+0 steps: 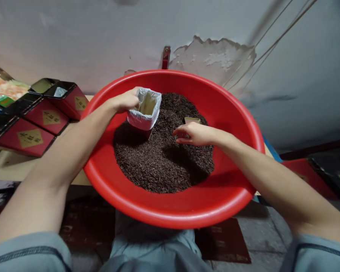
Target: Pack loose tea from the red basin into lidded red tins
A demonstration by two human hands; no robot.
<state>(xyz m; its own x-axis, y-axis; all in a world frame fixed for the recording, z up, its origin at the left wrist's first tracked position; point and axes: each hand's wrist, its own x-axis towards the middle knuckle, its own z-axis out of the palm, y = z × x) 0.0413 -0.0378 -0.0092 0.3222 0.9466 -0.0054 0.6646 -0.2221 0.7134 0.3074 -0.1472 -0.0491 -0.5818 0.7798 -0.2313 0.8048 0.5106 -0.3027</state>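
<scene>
Near the red basin's [170, 215] far-left rim, the left hand's [126, 101] fingers pinch the lined tin [145, 113], seemingly steadying it for filling, while the right hand's [195, 134] fingers, grip unclear, rest by the scoop [192, 120].

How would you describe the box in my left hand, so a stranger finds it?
Find the big red basin of dark leaves. The box stands in them, held by the left hand. Only its rim is wrapped in pale plastic.

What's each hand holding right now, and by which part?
The left hand grips the bag-lined red box by its top rim. The right hand lies on the tea leaves beside a tan piece; whether it holds it cannot be told.
</scene>
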